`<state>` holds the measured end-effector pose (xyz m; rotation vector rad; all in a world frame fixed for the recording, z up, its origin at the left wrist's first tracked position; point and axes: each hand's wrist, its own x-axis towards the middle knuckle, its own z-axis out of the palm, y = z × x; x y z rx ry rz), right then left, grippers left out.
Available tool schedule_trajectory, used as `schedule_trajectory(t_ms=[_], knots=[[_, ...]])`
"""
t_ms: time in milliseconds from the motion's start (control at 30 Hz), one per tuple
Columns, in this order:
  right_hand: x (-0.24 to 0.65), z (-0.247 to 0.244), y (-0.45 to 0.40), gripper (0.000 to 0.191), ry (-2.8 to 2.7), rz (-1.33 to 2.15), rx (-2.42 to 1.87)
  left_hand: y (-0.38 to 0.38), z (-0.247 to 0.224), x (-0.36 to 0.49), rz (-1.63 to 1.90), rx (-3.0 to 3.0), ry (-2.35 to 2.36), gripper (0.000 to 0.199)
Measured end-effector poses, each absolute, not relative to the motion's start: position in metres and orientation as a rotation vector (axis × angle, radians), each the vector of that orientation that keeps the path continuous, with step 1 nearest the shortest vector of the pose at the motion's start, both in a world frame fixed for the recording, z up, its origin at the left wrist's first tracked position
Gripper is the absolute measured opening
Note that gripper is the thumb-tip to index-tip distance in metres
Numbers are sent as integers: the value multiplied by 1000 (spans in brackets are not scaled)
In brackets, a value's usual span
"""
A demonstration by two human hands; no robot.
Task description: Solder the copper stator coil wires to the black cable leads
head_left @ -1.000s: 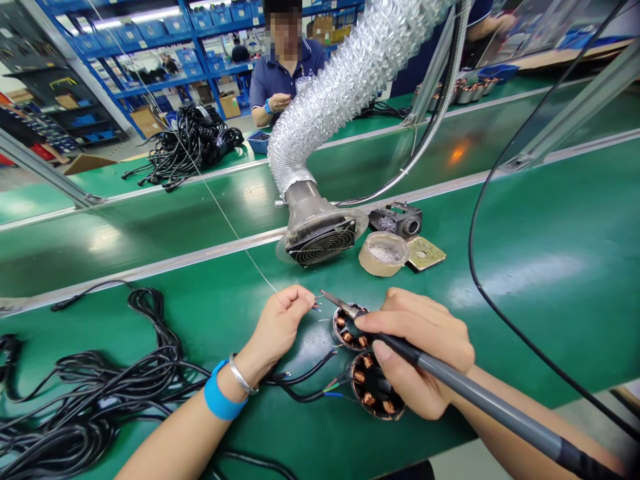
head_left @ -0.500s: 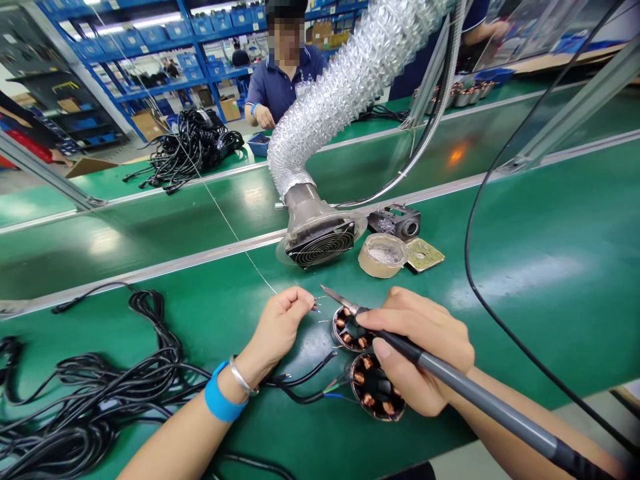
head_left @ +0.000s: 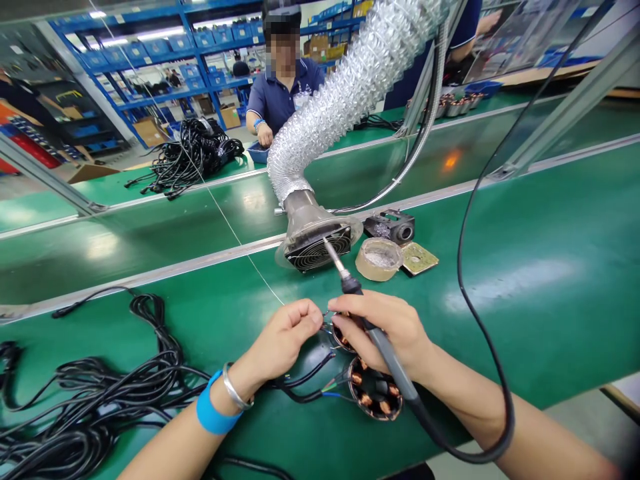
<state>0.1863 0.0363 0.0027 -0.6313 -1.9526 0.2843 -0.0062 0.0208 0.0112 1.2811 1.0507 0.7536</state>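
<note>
My left hand (head_left: 289,339) is closed in a pinch on thin wires (head_left: 327,327), whose ends stick out past the fingertips. A fine strand of solder wire (head_left: 241,245) runs down to the same hand. My right hand (head_left: 395,328) grips a soldering iron (head_left: 393,363), its tip pointing up and away over the bench, clear of the wires. The right fingertips are close to the left ones, at the wire ends. Under them lies a round motor stator (head_left: 344,340) with copper coils, partly covered. A second stator (head_left: 365,400) sits nearer me, beside a black cable (head_left: 305,398) with coloured cores.
A fume extractor (head_left: 320,250) on a silver duct (head_left: 320,133) hangs ahead. Right of it are a tape roll (head_left: 379,268) holding solder bits, a sponge (head_left: 420,258) and an iron stand (head_left: 395,227). Coiled black cables (head_left: 95,387) lie left. A co-worker (head_left: 285,87) sits opposite.
The iron's tip has swung up and away from the wires. My right hand has moved left, its fingers now at the wire ends. My left hand has shifted slightly right and nearer me.
</note>
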Motion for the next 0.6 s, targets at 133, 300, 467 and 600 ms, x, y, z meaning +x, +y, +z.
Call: schedule_trajectory(t_ms=[133,300,467,600], knots=[[182,-2,39,26,-1997,315,-529,19,9,-10,693,1351,1025,47],[181,-3,39,28,-1985,311,-499,18,11,-15,616,1511,1042,39],[185,0,39,28,-1966,334,-515,20,15,-17,596,1465,1058,39],[183,1,40,26,-1975,304,-520,24,9,-16,591,1328,1028,44]])
